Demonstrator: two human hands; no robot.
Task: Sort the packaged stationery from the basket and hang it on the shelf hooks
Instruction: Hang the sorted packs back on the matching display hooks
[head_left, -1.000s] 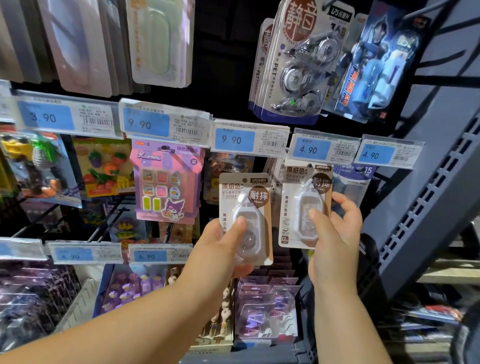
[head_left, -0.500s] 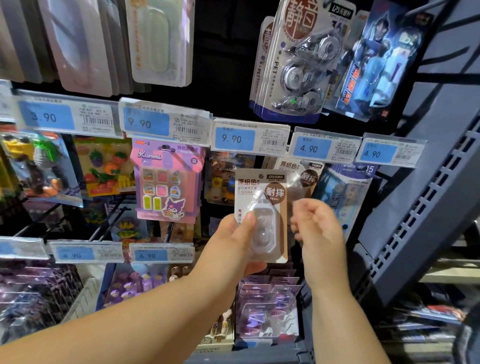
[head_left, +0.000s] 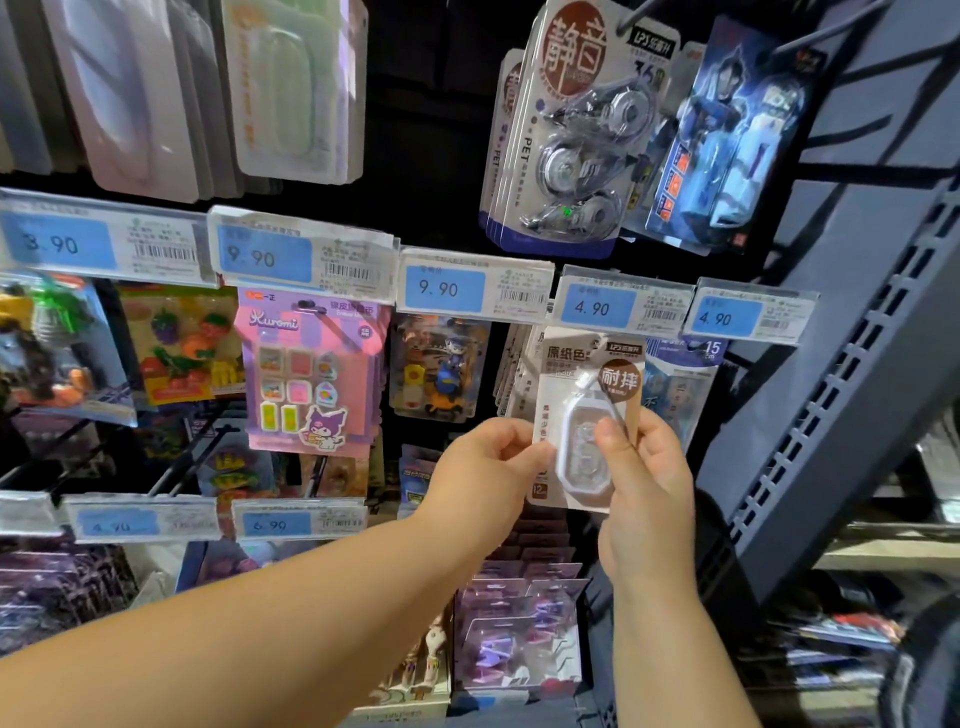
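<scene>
Correction-tape pack (head_left: 582, 364) just under 4.90 price tag (head_left: 605, 307). My left hand (head_left: 485, 462) pinches left edge; my right hand (head_left: 647, 467) grips blister. Hook hidden. Best: hold card upright, align hang-hole, slide back gently.

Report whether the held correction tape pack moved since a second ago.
Yes: the correction tape pack shifted right, from under the 9.90 tag to the 4.90 tag.

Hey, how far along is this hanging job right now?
Done: matching packs already hang under the 4.90 tag. In hand: left hand and right hand hold one correction tape pack against them, not clearly hung. Left: basket out of view, remainder unknown.
</scene>
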